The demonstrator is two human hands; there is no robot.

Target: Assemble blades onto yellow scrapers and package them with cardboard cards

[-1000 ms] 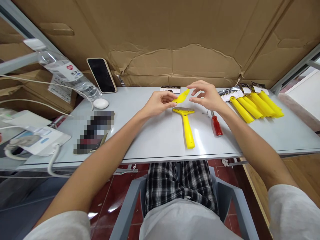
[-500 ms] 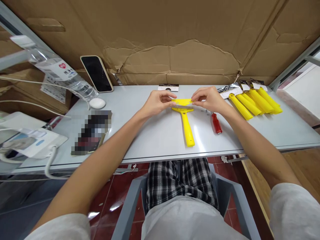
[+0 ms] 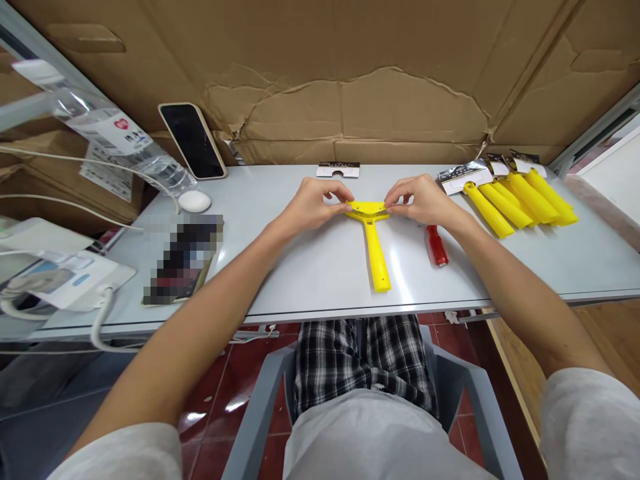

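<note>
A yellow scraper point(image 3: 376, 257) lies on the table with its handle toward me. Across its head sits a flat yellow cover plate point(image 3: 369, 207), close against or resting on the head; I cannot tell if it is seated. My left hand point(image 3: 320, 203) pinches the plate's left end between thumb and fingers. At the right end, my right hand point(image 3: 417, 200) has the same kind of pinch. A red-handled screwdriver point(image 3: 437, 247) lies just below my right hand, its shaft mostly hidden by that hand.
Several yellow handles point(image 3: 520, 197) with black-and-white cards lie at the right. A card point(image 3: 339, 169) is at the back edge. To the left are a propped phone point(image 3: 193, 141), a water bottle point(image 3: 115, 130), a white mouse-like object point(image 3: 195, 201), a blurred-out item point(image 3: 183, 260) and a power strip point(image 3: 80, 277).
The plate has come down toward me onto the scraper head, and the grey blade strip seen between them is now covered. Both hands keep their pinch.
</note>
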